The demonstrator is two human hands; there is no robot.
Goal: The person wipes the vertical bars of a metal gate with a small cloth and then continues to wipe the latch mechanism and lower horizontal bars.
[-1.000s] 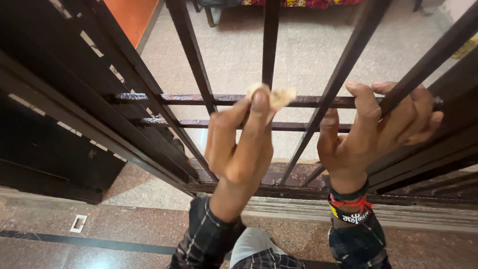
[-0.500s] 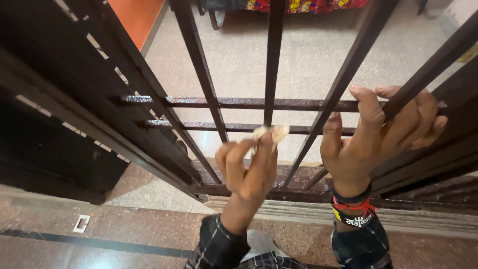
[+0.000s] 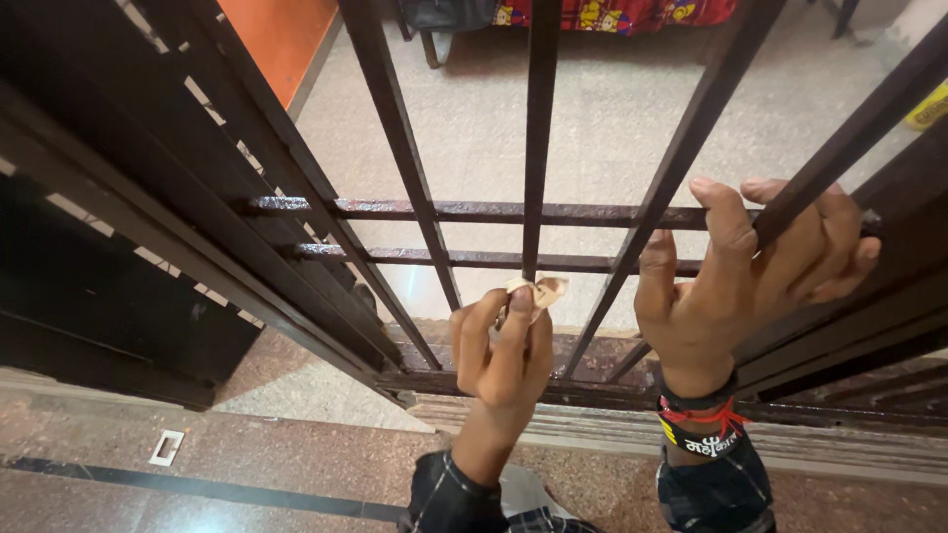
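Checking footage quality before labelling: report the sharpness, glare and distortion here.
Head view: left hand and cloth are slightly soft; right hand on the bars is sharper; glare streaks the wet-looking rail; the wide lens splays the bars outward; lighting is even, with soft shadows.

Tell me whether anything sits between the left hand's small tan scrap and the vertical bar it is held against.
Nothing visible does. The left hand pinches the tan scrap right at the central vertical bar, apparently touching it. The right hand grips another bar.
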